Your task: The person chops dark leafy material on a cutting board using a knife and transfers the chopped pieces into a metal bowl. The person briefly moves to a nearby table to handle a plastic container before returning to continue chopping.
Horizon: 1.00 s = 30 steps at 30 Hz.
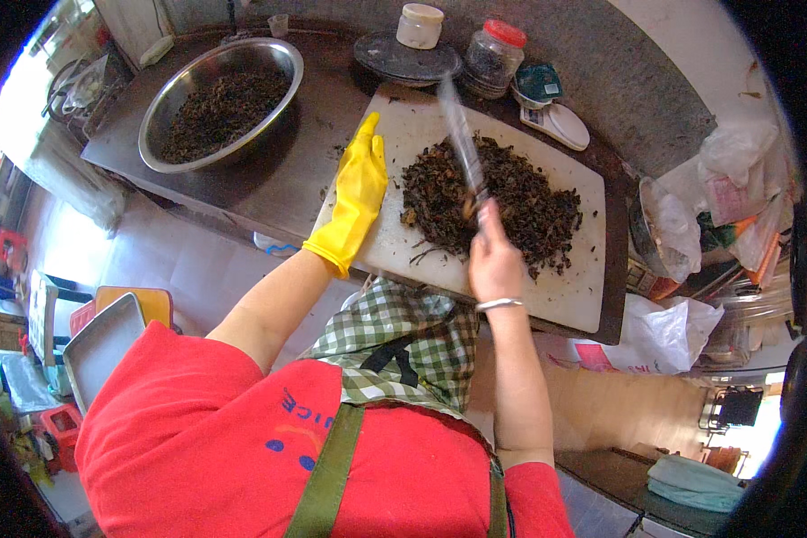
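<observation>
My right hand [495,263], bare with a bracelet at the wrist, grips a knife [463,138] whose blade is blurred. The blade points away from me over a heap of dark chopped leafy vegetable [538,208], perhaps preserved greens. Under the heap lies a white cutting board [565,302]. In a yellow rubber glove, my left hand [361,178] rests along the board's left edge, left of the heap, with nothing visible in it. Its thumb stands a little apart from the other fingers. A wide steel basin [289,101] at the far left holds more of the dark chopped stuff.
Behind the board stand a dark round lid [403,60] with a white jar [419,27] on it, a red-lidded clear jar [494,57] and a white kitchen scale [568,126]. Plastic bags [672,329] crowd the right side. A grey tray [104,350] leans at lower left.
</observation>
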Available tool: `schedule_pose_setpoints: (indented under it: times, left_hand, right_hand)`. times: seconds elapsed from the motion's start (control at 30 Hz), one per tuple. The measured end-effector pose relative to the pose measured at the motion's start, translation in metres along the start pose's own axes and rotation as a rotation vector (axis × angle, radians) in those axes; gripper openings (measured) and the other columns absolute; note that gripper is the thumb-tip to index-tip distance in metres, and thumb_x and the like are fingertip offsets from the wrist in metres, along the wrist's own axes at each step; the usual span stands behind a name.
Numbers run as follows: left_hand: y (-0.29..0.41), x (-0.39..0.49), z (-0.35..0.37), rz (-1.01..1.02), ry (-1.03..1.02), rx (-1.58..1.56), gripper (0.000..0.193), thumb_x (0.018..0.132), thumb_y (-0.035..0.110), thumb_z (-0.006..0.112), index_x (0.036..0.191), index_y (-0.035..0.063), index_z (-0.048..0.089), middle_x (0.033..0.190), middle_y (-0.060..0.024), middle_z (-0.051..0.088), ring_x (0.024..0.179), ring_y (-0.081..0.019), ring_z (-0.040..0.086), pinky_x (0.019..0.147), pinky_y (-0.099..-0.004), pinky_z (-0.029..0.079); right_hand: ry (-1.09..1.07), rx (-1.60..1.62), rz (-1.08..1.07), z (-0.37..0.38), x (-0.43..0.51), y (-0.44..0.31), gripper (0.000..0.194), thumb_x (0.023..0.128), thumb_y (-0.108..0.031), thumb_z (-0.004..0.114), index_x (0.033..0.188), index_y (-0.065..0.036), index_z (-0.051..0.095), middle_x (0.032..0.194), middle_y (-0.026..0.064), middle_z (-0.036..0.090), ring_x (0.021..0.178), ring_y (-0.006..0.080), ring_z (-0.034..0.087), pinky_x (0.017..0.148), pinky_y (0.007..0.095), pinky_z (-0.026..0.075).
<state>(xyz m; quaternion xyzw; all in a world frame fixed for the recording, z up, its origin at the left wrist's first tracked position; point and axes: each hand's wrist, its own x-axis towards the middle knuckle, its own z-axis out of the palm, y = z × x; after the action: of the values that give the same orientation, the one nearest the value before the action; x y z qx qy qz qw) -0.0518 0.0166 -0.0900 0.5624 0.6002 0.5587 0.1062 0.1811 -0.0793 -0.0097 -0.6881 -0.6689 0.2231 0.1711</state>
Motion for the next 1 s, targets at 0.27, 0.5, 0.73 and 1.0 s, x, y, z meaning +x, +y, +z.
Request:
schedule_pose_setpoints:
  times: [0.27, 0.5, 0.73, 1.0]
  left_hand:
    - [0.003, -0.001, -0.002, -0.018, 0.015, 0.007, 0.041, 0.107, 0.023, 0.049, 0.144, 0.0064, 0.056, 0.136, -0.0246, 0.063, 0.124, -0.0436, 0.06, 0.105, -0.0455, 0.048]
    - [0.004, 0.0, -0.003, -0.025, -0.015, 0.038, 0.041, 0.107, 0.023, 0.049, 0.143, 0.0054, 0.056, 0.136, -0.0255, 0.063, 0.124, -0.0433, 0.06, 0.106, -0.0451, 0.047]
    - [0.002, 0.002, -0.002, 0.01, -0.003, 0.004, 0.04, 0.107, 0.023, 0.049, 0.141, 0.0039, 0.058, 0.133, -0.0267, 0.064, 0.122, -0.0436, 0.061, 0.106, -0.0452, 0.047]
    - [0.001, 0.002, 0.0, 0.049, 0.016, 0.022, 0.04, 0.107, 0.024, 0.048, 0.141, 0.0034, 0.058, 0.132, -0.0264, 0.065, 0.121, -0.0431, 0.062, 0.104, -0.0455, 0.048]
  right_hand:
    - [0.624, 0.132, -0.375, -0.003, 0.007, 0.027, 0.057, 0.101, -0.011, 0.058, 0.156, -0.02, 0.046, 0.084, 0.0217, 0.071, 0.073, 0.0393, 0.07, 0.066, 0.0459, 0.055]
    - [0.281, -0.057, -0.097, -0.012, 0.014, 0.03, 0.061, 0.098, -0.017, 0.063, 0.156, -0.026, 0.046, 0.074, 0.0204, 0.067, 0.061, 0.0356, 0.068, 0.062, 0.0472, 0.055]
    - [0.187, -0.069, 0.024, -0.012, 0.017, 0.045, 0.062, 0.1, -0.016, 0.06, 0.159, -0.026, 0.042, 0.077, 0.021, 0.069, 0.065, 0.0321, 0.068, 0.064, 0.0426, 0.054]
    - [0.757, 0.066, -0.421, -0.022, 0.017, 0.056, 0.061, 0.1, -0.01, 0.061, 0.158, -0.02, 0.045, 0.082, 0.0225, 0.071, 0.065, 0.0372, 0.067, 0.066, 0.0451, 0.054]
